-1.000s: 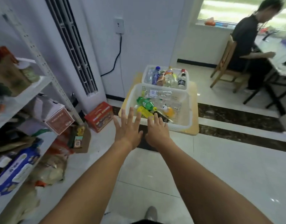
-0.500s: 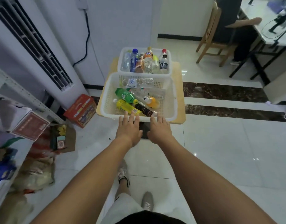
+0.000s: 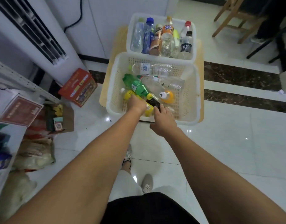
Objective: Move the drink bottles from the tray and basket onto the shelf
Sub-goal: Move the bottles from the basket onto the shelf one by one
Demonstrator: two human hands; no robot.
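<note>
Left hand grips yellow bottle in basket

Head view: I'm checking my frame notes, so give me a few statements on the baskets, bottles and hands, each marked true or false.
1. The green bottle lies on its side in the near basket. True.
2. The far basket is empty. False: it holds several bottles.
3. The left hand reaches into the near basket, at the yellow bottle. True.
4. The right hand lifts the orange bottle. False: that bottle lies untouched; the hand is at the dark bottle.
</note>
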